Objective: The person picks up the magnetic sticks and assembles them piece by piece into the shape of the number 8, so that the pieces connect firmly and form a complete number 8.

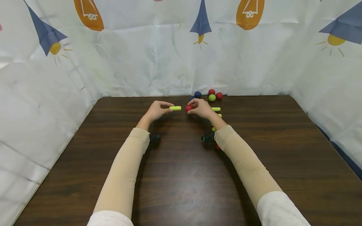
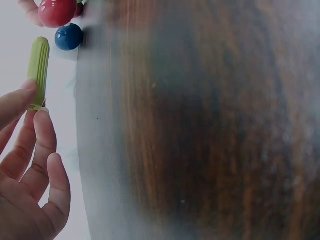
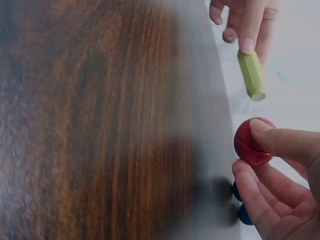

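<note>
Above the far part of the table, my left hand [image 1: 156,110] pinches a short yellow-green ribbed rod [image 1: 176,108] between thumb and fingers. The rod's free end points right, toward a red ball [image 1: 188,108] pinched by my right hand [image 1: 202,108]. A small gap separates rod and ball. In the left wrist view the rod [image 2: 39,70] has lengthwise grooves, and the thumb lies on its lower end. The right wrist view shows a seam line around the red ball [image 3: 254,142], with the thumb on its upper side and fingertips below.
Behind my right hand, blue balls [image 1: 197,94], red balls [image 1: 219,95] and a green ball [image 1: 212,97] sit by the far table edge. More yellow-green rods [image 1: 216,109] lie partly hidden behind my right wrist. A red piece [image 1: 218,147] peeks out beside the right sleeve.
</note>
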A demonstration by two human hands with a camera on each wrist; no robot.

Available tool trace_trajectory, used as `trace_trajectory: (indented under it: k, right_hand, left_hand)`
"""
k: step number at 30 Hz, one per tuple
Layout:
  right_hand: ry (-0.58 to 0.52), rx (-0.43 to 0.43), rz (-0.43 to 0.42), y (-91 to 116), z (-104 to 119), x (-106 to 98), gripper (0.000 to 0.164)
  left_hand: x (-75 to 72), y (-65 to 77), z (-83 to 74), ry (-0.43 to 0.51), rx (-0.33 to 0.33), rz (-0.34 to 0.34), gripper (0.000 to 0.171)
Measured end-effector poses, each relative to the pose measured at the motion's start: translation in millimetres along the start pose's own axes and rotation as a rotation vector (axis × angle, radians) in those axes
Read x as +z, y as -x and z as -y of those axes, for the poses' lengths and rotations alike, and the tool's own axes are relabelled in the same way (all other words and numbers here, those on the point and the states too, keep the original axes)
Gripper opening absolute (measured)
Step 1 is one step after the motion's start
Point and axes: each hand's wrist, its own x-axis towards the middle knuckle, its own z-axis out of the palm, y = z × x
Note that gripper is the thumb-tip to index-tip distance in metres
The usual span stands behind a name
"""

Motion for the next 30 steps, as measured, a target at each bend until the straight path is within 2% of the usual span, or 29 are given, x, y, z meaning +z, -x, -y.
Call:
trace_trajectory:
  k: [11, 21, 30]
  right_hand:
    - [0.015, 0.041, 0.014, 4, 1, -3, 0.035]
    - [0.019, 0.038, 0.033, 6, -4, -3, 0.035]
    - [0.011, 0.029, 0.040, 2, -6, 0, 0.034]
  left_hand:
    - [4.0, 1.8, -1.7, -0.007, -0.005, 0.010, 0.034]
    - [13.2, 0.0, -3.6, -0.009, -0.005, 0.019, 0.033]
    - [14.8, 2.1, -6.7, -0.006, -0.006, 0.023, 0.033]
